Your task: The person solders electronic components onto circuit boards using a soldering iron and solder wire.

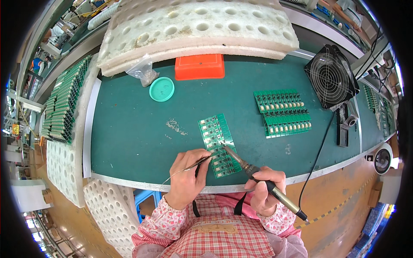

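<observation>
My right hand (267, 189) is wrapped around a soldering iron (279, 195) with a dark and pale-gold handle. Its metal tip slants up and left onto a green circuit board panel (218, 142), which lies near the table's front edge. Rows of small white and black parts cover this panel. On the panel's left side, my left hand (188, 174) pinches a thin length of solder wire (174, 173), one end trailing back over the wrist side. Near the fingertips the wire looks darker and thicker. Its end is close to the iron's tip; whether they touch I cannot tell.
Further right lie more populated panels (284, 112), below a black fan (329, 77) and an iron stand (343, 124). An orange-red box (199, 67), a teal lid (161, 89) and a plastic bag (145, 74) sit before white foam blocks (198, 36). Boards (64, 103) stand at left.
</observation>
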`<move>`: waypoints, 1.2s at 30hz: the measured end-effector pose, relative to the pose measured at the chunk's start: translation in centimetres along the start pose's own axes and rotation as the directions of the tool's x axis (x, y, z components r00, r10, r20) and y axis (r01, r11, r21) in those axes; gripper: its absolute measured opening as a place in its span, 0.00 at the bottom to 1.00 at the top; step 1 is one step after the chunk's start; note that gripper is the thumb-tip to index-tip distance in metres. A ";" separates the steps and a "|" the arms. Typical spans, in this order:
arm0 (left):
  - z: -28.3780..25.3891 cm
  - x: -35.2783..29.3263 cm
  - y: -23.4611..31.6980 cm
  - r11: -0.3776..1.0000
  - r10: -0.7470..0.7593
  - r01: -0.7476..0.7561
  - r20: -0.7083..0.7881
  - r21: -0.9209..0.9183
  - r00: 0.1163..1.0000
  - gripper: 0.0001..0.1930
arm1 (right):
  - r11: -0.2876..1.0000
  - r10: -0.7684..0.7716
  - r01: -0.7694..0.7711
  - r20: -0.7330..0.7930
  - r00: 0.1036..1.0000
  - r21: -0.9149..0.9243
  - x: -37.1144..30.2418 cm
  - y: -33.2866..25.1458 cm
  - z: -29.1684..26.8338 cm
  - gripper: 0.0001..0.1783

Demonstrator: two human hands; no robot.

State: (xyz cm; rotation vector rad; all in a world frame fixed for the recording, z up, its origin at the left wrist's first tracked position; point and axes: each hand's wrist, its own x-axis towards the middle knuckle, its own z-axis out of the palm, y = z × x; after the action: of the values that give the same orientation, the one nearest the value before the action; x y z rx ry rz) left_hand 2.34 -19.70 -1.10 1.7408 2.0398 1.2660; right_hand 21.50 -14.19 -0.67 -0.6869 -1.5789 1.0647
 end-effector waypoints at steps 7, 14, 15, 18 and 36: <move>-0.1 0.0 0.1 1.000 -0.019 0.019 0.005 -0.010 1.000 0.08 | 0.999 -0.024 0.019 0.101 0.995 0.043 1.0 -0.3 0.2 0.09; 0.0 0.0 0.0 1.000 -0.013 0.013 -0.002 -0.012 1.000 0.08 | 0.999 -0.021 0.016 0.125 0.992 0.042 1.2 -0.3 0.3 0.09; 0.0 0.0 0.0 1.000 -0.013 0.013 -0.002 -0.012 1.000 0.08 | 0.999 -0.021 0.016 0.125 0.992 0.040 1.2 -0.3 0.3 0.09; 0.0 0.0 0.0 1.000 -0.009 0.009 0.000 -0.010 1.000 0.08 | 0.999 -0.029 0.024 0.138 0.990 0.038 1.3 -0.2 0.3 0.10; 0.0 0.0 -0.1 1.000 0.001 -0.001 0.001 0.001 1.000 0.09 | 0.981 0.120 -0.106 0.079 0.990 -0.164 0.2 0.1 -0.2 0.05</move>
State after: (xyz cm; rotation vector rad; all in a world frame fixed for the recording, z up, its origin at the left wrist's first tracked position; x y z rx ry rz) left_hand 2.31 -19.69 -1.16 1.7423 2.0397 1.2645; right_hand 21.64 -13.84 -0.68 -0.8562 -1.7322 1.0718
